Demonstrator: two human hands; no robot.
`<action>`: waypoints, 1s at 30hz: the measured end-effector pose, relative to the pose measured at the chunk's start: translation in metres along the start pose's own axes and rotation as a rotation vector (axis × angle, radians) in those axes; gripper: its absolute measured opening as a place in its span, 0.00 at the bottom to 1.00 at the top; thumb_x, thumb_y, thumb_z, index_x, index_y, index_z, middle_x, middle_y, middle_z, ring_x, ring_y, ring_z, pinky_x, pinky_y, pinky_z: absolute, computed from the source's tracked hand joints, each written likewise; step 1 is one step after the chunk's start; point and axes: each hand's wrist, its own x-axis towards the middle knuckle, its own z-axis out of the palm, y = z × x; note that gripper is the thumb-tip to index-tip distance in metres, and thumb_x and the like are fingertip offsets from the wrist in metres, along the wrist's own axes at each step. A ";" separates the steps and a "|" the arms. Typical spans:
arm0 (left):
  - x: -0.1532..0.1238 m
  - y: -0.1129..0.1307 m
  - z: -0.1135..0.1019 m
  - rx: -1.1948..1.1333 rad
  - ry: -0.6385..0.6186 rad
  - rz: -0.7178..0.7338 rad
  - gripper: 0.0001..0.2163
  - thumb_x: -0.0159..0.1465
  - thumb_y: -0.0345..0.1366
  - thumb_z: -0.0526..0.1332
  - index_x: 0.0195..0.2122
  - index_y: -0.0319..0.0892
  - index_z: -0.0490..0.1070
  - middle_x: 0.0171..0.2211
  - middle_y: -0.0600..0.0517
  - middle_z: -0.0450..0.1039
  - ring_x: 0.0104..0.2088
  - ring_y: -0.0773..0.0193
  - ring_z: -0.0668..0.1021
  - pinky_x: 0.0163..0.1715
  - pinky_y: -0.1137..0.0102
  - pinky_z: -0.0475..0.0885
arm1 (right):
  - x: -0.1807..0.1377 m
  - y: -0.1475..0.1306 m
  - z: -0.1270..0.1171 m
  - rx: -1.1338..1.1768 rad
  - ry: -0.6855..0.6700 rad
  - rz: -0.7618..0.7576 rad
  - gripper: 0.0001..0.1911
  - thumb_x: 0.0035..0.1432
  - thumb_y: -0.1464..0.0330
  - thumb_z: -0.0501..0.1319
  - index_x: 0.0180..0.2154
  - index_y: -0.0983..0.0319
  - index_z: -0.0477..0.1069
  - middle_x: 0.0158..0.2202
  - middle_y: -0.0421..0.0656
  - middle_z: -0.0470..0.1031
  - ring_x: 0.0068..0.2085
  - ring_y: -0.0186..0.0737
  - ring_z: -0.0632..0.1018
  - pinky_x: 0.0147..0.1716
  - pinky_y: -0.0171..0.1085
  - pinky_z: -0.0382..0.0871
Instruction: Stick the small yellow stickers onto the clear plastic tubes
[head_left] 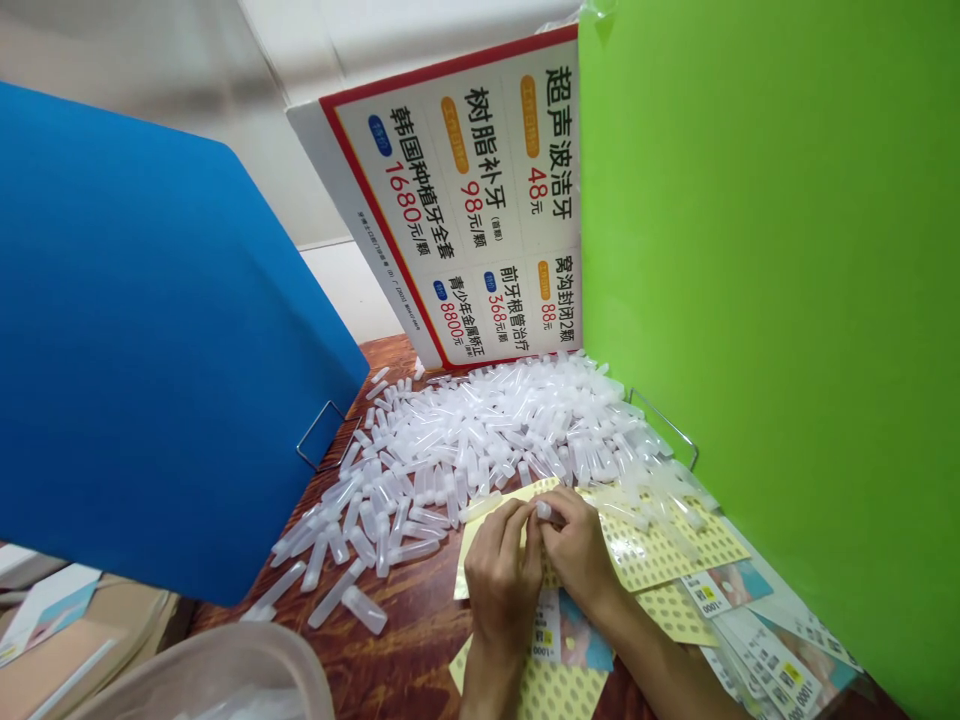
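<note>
A small translucent plastic tube point(545, 512) pokes its whitish end out of my right hand point(577, 545), whose fingers are closed round it. My left hand point(501, 560) is right beside it, fingers curled and meeting the right hand's fingers. What the left fingertips pinch is hidden. Both hands are over yellow sticker sheets point(660, 540) with rows of small oval stickers. Below the hands lies a printed card point(592, 640) with a blue edge, on another yellow sheet point(562, 690). A large heap of similar tubes point(510, 420) spreads just beyond my hands.
A blue panel point(150, 330) stands at left and a green panel point(772, 300) at right, with wire feet. A printed price board point(480, 200) closes the back. A translucent tub point(300, 665) sits front left; cardboard point(120, 640) lies behind it. Printed cards point(772, 660) lie at right.
</note>
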 end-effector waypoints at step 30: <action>-0.002 0.000 0.002 -0.067 -0.035 -0.071 0.05 0.67 0.26 0.60 0.42 0.40 0.73 0.38 0.46 0.80 0.38 0.58 0.82 0.38 0.66 0.79 | -0.001 0.007 0.000 -0.039 -0.012 0.004 0.12 0.55 0.77 0.55 0.28 0.60 0.75 0.31 0.44 0.77 0.35 0.44 0.75 0.36 0.39 0.67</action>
